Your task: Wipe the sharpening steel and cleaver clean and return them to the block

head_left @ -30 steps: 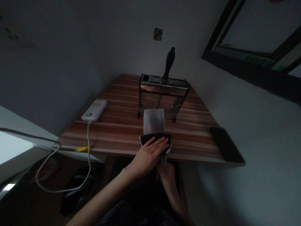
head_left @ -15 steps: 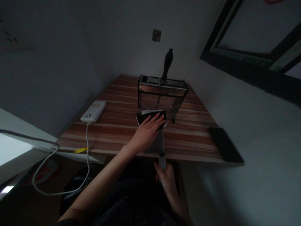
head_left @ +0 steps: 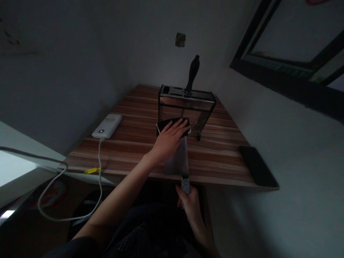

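White rectangular plastic power bank (head_left: 107,126), label (head_left: 114,118) too small to read; left hand (head_left: 170,139) flat, pressing black white-edged sheet (head_left: 172,124) farther up broad grey metal cleaver (head_left: 179,161) than a second ago; cleaver under left hand, grey handle (head_left: 185,185) clamped in right hand (head_left: 191,201); green window lettering (head_left: 292,70) blurred

On my wood-grain worktop (head_left: 215,157), near the centre of the frame, I see an upright, see-through knife block (head_left: 193,104) with a black knife handle (head_left: 192,73) rising from its top. At left lies my white power bank (head_left: 107,125), its pale cable (head_left: 99,154) dropping over the edge beside a yellow strip (head_left: 91,171). At right rests a flat black slab (head_left: 257,166); a dark window frame (head_left: 268,76) crosses the upper right.
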`<state>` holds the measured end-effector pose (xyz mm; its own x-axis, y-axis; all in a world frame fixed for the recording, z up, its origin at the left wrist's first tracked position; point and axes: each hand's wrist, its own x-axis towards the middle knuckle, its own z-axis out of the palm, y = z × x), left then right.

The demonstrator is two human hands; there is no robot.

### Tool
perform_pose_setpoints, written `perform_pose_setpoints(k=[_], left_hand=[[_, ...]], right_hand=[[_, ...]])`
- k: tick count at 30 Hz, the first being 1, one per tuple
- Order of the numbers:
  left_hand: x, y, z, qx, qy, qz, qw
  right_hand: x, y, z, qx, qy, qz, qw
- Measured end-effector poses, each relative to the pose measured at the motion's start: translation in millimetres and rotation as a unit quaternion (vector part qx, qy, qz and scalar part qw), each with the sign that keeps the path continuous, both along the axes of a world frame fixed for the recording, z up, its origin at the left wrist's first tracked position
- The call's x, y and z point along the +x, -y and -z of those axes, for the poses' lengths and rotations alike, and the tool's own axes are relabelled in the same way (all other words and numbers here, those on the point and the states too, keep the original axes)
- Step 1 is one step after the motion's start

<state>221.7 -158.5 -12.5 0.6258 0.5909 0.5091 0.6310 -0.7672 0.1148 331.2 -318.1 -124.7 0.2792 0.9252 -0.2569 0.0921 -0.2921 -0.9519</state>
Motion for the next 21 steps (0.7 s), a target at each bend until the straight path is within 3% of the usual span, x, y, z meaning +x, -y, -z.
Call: perform_pose_setpoints(k=[9, 21], left_hand=[[-0.3, 17.2, 13.7, -0.005, 0.009, 0.009, 1.000], [-6.3, 67.3, 38.4, -0.063, -0.011, 0.046, 0.997]], right_hand=[[-1.5, -0.6, -4.9, -0.016, -0.003, 0.002, 1.000], [-1.6, -0.6, -4.5, -0.010, -0.005, -0.004, 1.000]])
